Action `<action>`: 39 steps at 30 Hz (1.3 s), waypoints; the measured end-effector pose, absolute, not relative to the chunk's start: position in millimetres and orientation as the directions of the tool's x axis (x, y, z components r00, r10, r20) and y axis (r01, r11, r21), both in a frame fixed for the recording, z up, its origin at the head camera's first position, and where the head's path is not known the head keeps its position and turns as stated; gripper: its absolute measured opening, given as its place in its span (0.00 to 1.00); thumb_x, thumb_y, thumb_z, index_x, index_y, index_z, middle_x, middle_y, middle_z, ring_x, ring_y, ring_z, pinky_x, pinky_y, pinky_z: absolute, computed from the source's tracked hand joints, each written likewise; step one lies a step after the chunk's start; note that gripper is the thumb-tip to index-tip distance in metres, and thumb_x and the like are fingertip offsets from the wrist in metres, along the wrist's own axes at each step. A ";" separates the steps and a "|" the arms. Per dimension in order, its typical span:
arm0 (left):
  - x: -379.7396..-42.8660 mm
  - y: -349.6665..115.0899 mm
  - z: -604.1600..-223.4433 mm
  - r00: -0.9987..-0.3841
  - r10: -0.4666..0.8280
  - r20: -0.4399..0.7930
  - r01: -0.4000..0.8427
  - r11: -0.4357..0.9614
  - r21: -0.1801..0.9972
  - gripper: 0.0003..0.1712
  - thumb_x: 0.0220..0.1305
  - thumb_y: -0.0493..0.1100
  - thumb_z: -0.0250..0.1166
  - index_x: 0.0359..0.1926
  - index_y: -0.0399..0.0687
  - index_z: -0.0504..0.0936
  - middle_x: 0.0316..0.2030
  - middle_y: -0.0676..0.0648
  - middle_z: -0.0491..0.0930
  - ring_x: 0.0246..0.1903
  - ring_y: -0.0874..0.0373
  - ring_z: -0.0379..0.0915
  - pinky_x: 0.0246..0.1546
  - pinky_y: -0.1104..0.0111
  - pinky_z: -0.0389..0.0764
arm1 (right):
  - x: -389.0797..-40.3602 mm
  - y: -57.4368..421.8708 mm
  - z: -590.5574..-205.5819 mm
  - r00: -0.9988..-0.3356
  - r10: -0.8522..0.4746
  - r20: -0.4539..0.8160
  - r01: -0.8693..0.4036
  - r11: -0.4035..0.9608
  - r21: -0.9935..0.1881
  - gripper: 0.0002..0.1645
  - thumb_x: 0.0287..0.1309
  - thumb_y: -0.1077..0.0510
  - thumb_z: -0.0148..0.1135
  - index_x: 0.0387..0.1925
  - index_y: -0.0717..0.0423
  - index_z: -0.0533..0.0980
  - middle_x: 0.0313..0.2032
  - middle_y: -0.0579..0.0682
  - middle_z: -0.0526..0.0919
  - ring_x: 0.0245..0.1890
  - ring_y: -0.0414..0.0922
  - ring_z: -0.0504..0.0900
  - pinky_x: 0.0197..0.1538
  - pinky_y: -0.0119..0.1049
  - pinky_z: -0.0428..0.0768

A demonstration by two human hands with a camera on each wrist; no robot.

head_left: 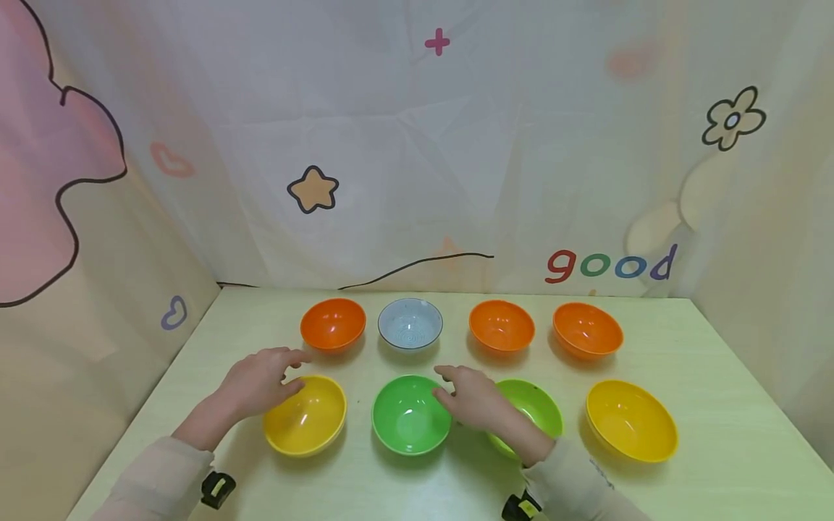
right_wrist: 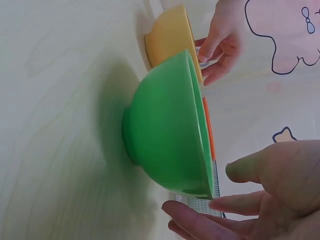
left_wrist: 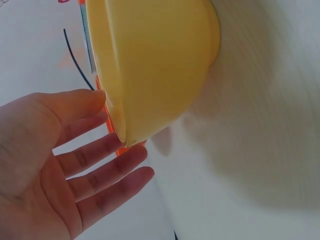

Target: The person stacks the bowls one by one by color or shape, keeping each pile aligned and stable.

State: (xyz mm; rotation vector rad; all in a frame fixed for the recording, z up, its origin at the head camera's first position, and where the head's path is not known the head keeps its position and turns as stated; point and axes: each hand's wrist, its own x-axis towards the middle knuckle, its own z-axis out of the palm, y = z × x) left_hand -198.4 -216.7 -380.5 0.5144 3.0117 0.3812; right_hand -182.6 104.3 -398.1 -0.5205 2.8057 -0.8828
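Yellow by the left hand (head_left: 260,380), its fingers loosely spread at the rim of the near-left yellow bowl (head_left: 305,418); green by the right hand (head_left: 474,396), fingers parted too, at the green bowl (head_left: 409,420). Touching? Can't tell! Lime bowl (head_left: 536,404) beneath the right forearm (head_left: 521,434), orange bowls (head_left: 334,325) and a pale-blue bowl (head_left: 410,325) behind.

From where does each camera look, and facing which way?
Head: on the head, facing forward and down over the table; left hand, right hand and sleeves show.
Left wrist: on that wrist, facing the left yellow bowl; left hand shows.
Right wrist: on that wrist, facing the darker green bowl; both hands show.
Both wrist views share that yellow bowl.
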 end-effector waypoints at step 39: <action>-201.8 -214.6 -387.1 -0.948 0.263 -0.178 0.187 0.915 0.357 0.12 0.51 0.29 0.61 0.37 0.44 0.83 0.25 0.48 0.75 0.20 0.57 0.66 0.19 0.71 0.72 | -157.8 98.2 -412.9 -0.960 -0.254 -0.118 -0.058 0.591 -0.805 0.27 0.60 0.67 0.44 0.62 0.70 0.62 0.55 0.68 0.71 0.23 0.41 0.77 0.21 0.31 0.79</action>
